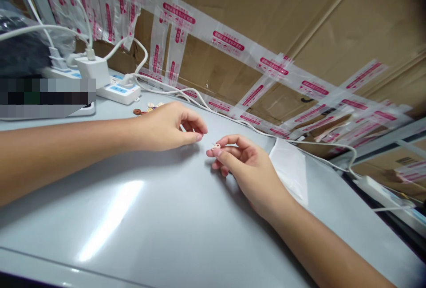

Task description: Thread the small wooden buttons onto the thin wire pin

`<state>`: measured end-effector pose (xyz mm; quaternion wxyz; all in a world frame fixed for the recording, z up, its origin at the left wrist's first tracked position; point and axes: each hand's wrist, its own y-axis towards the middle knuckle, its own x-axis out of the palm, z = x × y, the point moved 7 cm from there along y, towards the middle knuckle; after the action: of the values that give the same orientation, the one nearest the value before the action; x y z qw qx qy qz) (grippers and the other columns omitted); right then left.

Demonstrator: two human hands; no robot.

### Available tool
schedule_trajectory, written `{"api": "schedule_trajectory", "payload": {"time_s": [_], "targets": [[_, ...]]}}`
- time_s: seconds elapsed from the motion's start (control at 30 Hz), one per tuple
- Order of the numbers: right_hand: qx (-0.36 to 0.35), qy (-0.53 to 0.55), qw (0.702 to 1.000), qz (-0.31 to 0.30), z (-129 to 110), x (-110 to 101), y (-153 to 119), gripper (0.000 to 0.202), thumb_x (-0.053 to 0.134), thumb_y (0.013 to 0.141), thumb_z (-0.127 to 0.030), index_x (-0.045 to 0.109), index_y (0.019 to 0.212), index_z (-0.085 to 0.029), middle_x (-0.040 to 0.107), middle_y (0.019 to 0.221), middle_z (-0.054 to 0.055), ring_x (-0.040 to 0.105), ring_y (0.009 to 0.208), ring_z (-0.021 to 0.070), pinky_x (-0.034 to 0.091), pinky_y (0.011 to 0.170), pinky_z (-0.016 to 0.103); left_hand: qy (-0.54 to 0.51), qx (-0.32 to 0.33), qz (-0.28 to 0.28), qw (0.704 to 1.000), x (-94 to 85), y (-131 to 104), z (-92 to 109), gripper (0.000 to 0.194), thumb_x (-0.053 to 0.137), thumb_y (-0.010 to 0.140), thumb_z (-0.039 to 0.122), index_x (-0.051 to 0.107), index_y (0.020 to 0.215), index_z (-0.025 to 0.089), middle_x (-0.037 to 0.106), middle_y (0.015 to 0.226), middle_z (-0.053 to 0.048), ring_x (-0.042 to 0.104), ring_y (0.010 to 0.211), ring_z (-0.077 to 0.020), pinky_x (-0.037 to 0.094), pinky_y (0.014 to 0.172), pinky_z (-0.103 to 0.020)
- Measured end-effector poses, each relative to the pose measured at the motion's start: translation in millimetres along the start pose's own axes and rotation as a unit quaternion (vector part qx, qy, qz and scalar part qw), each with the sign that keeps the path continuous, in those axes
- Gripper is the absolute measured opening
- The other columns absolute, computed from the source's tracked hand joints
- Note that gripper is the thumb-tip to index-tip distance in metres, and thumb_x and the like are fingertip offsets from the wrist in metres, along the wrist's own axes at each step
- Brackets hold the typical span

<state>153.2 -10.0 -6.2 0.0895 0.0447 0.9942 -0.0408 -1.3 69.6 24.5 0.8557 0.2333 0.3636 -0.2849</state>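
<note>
My right hand (248, 163) pinches a small cream ring-shaped piece (217, 146) between thumb and fingers, a little above the grey table (173, 217). Just left of it is my left hand (176, 126), its fingers curved and the thumb slightly apart from the index finger. I see nothing held in the left hand, though its palm is turned away. The two hands do not touch. Behind the left wrist lies a small pile of round pieces (150, 107), cream, yellowish and brown, partly hidden by that hand. A brown piece (136, 112) sits at its left end.
A white power strip (123, 90) with a plugged-in adapter (95, 72) stands at the back left. White cables (199, 97) run along a taped cardboard box (213, 61). A white plastic bag (289, 168) lies beyond my right hand, and another power strip (389, 199) is far right.
</note>
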Motion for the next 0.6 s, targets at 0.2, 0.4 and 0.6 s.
{"api": "schedule_trajectory", "payload": {"time_s": [0.2,0.4,0.6], "targets": [[-0.003,0.006,1.000,0.016,-1,-2,1,0.028,0.080,0.073,-0.031,0.061,0.091,-0.021,0.074,0.080,0.000,0.067,0.066,0.0139,0.045,0.057,0.024,0.135,0.116,0.002,0.984,8.7,4,3,0.033,0.050,0.091,0.025,0.074,0.114,0.023,0.073,0.119,-0.005,0.063,0.111,-0.0210,0.044,0.099,-0.034],[-0.005,0.006,1.000,0.024,-1,-3,1,0.029,0.081,0.072,-0.031,0.061,0.091,-0.021,0.074,0.082,0.001,0.067,0.066,0.0137,0.045,0.057,0.024,0.151,0.156,-0.026,0.976,20.3,7,-4,0.032,0.048,0.092,0.020,0.077,0.104,0.025,0.077,0.108,-0.002,0.067,0.104,-0.0197,0.045,0.097,-0.031],[-0.008,0.015,1.000,0.020,-2,-4,1,0.027,0.078,0.073,-0.031,0.061,0.091,-0.021,0.076,0.087,0.002,0.066,0.065,0.0123,0.045,0.056,0.023,0.163,0.125,-0.007,0.979,10.9,4,0,0.027,0.052,0.090,0.021,0.076,0.100,0.022,0.077,0.102,-0.002,0.068,0.093,-0.0177,0.047,0.084,-0.030]]}}
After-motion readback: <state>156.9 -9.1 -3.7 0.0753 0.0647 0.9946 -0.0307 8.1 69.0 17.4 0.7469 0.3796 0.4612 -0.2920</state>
